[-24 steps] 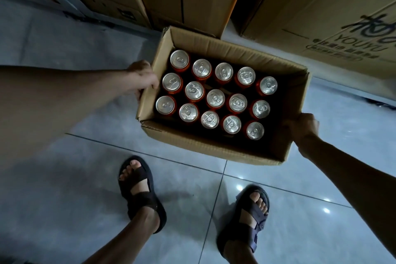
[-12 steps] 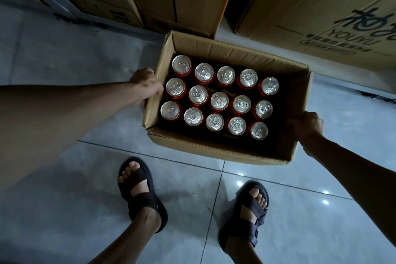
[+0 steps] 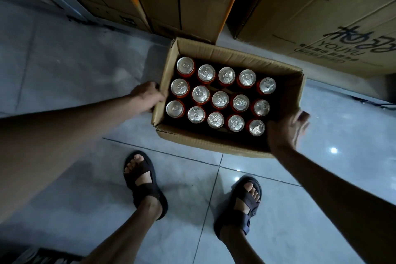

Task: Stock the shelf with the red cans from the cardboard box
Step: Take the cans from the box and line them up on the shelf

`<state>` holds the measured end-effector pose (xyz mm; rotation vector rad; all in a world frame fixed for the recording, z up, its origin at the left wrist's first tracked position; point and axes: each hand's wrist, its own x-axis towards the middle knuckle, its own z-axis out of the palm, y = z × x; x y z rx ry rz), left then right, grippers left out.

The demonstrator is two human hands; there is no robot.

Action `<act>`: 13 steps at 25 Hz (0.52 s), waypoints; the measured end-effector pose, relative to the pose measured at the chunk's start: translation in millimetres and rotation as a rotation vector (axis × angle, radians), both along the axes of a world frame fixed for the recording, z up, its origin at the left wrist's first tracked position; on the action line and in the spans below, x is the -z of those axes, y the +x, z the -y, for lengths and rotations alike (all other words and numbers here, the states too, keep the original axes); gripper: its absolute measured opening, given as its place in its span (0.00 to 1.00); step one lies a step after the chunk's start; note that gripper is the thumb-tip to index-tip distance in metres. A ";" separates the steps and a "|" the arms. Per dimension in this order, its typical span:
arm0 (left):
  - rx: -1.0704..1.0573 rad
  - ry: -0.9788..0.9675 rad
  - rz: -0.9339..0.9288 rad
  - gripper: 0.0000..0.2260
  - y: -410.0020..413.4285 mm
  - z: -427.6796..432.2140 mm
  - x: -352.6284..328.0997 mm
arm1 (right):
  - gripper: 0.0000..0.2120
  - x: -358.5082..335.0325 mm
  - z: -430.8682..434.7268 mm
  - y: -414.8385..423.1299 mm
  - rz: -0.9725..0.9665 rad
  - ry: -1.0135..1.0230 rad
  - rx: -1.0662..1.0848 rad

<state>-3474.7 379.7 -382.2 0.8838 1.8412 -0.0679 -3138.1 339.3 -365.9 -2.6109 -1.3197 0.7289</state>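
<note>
On the grey tiled floor (image 3: 75, 75), in front of stacked brown cartons (image 3: 310, 17), the open cardboard box (image 3: 205, 141) holds the red cans (image 3: 220, 99) upright, silver tops showing, in three rows of five. The left hand (image 3: 147, 96) grasps the top edge of the box's left wall with curled fingers. The right hand (image 3: 286, 130), blurred, hangs over the box's near right corner with fingers spread and unclenched, holding nothing; whether it touches the cardboard cannot be told, and two sandalled feet (image 3: 145, 184) stand just short of the box.
</note>
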 end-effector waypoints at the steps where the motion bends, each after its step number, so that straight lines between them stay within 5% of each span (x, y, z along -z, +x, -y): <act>1: -0.026 -0.037 0.018 0.13 -0.9 10.3 -5.6 | 0.30 -5.8 6.9 -17.1 -0.005 -0.004 -0.172; 5: -0.093 -0.102 0.151 0.13 -7.9 53.6 -12.7 | 0.24 -7.9 9.9 -107.7 -0.227 -0.040 -0.860; 8: -0.189 -0.009 0.222 0.16 -13.4 61.5 -5.6 | 0.27 22.6 -8.5 -166.9 -0.213 -0.068 -1.053; 13: -0.148 -0.008 0.211 0.15 -17.8 68.5 4.2 | 0.19 71.2 -7.2 -205.4 0.137 -0.159 -1.157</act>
